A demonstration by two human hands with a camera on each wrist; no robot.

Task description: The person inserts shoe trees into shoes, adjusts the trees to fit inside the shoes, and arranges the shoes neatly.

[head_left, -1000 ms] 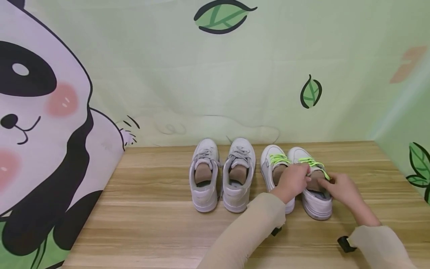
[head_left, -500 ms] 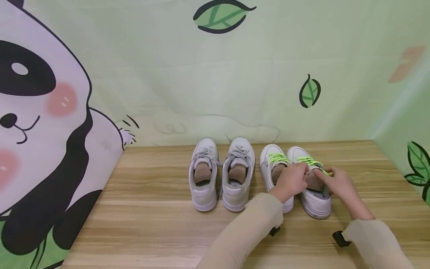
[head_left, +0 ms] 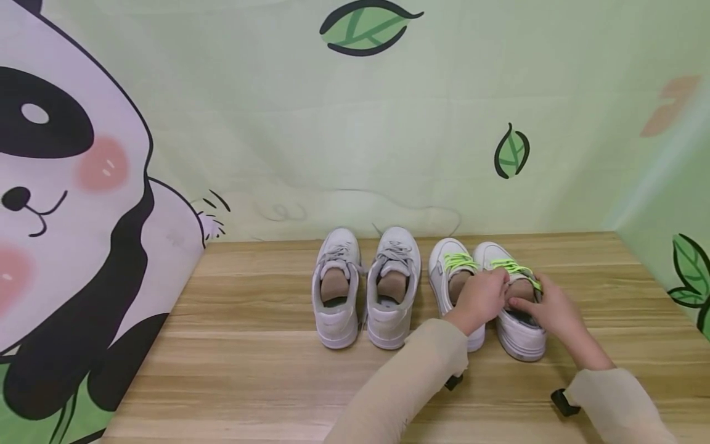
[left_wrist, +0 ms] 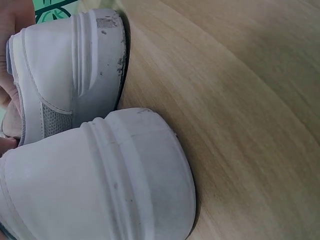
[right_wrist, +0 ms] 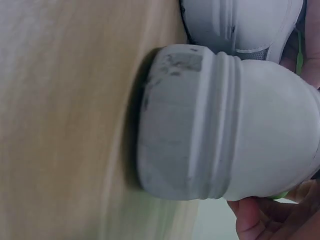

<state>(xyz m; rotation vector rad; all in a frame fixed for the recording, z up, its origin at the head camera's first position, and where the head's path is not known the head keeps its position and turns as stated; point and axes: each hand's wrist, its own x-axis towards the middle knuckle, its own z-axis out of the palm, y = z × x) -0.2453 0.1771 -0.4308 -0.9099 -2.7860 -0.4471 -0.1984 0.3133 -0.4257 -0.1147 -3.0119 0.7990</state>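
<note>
A white sneaker (head_left: 522, 340) with a bright green shoelace (head_left: 513, 267) stands at the right end of the row. My left hand (head_left: 479, 299) curls its fingers on the lace at the left edge of the opening. On the other side, my right hand (head_left: 559, 311) has its fingers curled by the lace along the collar, with the thumb over the opening. A bit of green lace (right_wrist: 281, 195) shows above those fingers in the right wrist view; their tips are partly hidden. The matching sneaker (head_left: 439, 290) sits beneath my left wrist, partly covered.
Two more white sneakers, one left (head_left: 336, 327) and one right (head_left: 390, 327), with grey laces stand further left on the wooden surface (head_left: 244, 370). Behind the shoes rises a green wall (head_left: 266, 123) printed with leaves and a panda (head_left: 166, 216).
My right thumb has moved away from the index finger, down over the shoe opening, and the fingers have shifted slightly along the collar. The left hand stays almost in place; the shoes stand still.
</note>
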